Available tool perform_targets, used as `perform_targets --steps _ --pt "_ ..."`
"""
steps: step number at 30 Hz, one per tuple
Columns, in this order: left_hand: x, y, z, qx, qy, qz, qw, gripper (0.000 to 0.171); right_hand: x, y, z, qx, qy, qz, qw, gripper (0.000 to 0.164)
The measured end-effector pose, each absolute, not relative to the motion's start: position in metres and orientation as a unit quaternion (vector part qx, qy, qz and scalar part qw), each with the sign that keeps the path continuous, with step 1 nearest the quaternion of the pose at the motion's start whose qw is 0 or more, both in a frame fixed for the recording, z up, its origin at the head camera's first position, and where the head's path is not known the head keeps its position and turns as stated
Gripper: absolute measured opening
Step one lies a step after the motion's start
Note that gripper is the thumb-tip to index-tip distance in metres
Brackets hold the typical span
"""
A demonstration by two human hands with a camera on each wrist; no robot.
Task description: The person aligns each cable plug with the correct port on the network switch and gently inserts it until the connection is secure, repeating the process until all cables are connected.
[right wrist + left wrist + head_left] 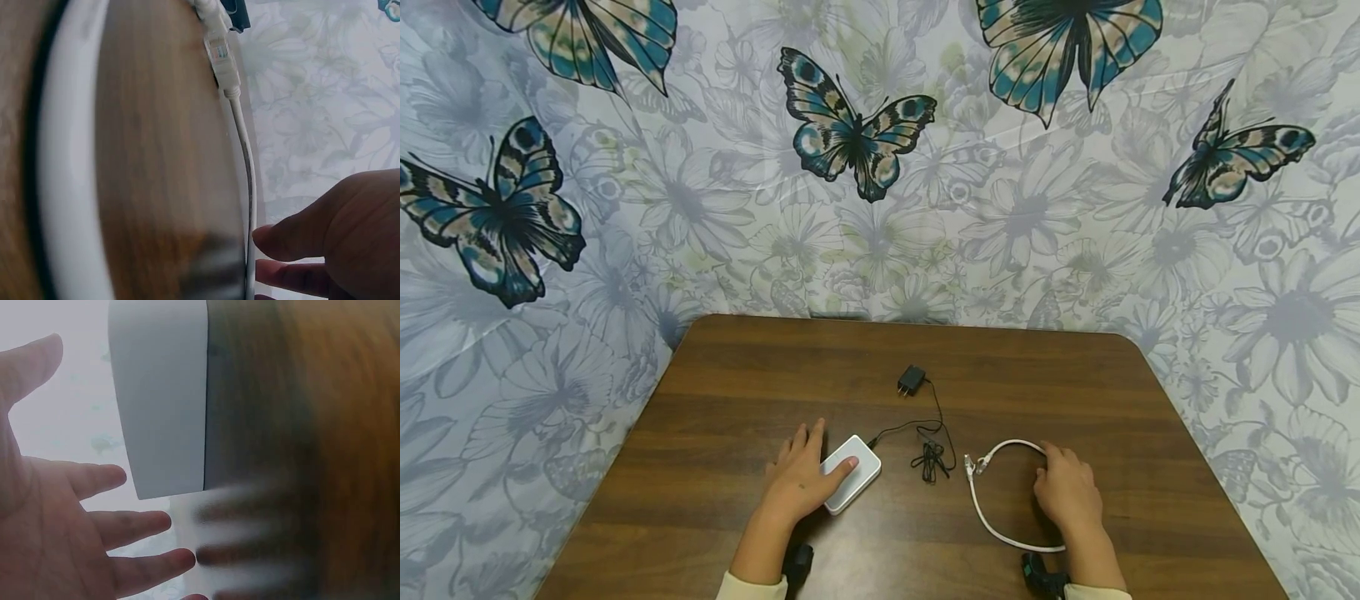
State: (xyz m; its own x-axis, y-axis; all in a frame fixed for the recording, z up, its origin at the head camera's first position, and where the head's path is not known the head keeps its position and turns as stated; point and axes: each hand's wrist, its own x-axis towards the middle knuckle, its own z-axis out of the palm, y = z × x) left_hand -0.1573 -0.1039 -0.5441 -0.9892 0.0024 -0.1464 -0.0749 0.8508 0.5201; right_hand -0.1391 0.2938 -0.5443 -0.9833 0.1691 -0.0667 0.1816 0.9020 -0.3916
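Here's your left hand (805,483), fingers spread and straight, thumb lying over the small white rounded rectangular plastic box (852,478); you're touching it at most, not clamping it. The box sits on the brown wood-grain table (737,375), just right of your left palm, its long axis slanting from near-left to far-right. A thin black power lead (930,454) meets it at the far end.

Over to your right hand (1070,492), well apart from the left: it's at the right side of the looped white network cable (1030,547), thumb against it, but whether you pinch it, I can't tell. And the key relation: the clear-tipped plugs (982,465) lie side by side between your hands, right of the box, nearer your right fingers.
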Motion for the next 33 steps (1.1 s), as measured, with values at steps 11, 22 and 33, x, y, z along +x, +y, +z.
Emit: perform_targets --steps 11,22,33 --pt "-0.1573 -0.1032 -0.5434 -0.01 0.959 0.274 0.065 0.098 -0.1452 0.3004 -0.5483 0.109 0.975 -0.193 0.009 0.042" --pt "-0.1565 -0.1019 -0.5441 -0.001 0.961 0.272 0.052 0.095 -0.145 0.3031 -0.5496 0.111 0.975 -0.191 0.018 0.031" --pt "-0.1554 -0.1021 -0.5446 0.002 0.959 0.28 0.053 0.093 -0.1443 0.3044 -0.5476 0.111 0.973 -0.199 0.019 0.027"
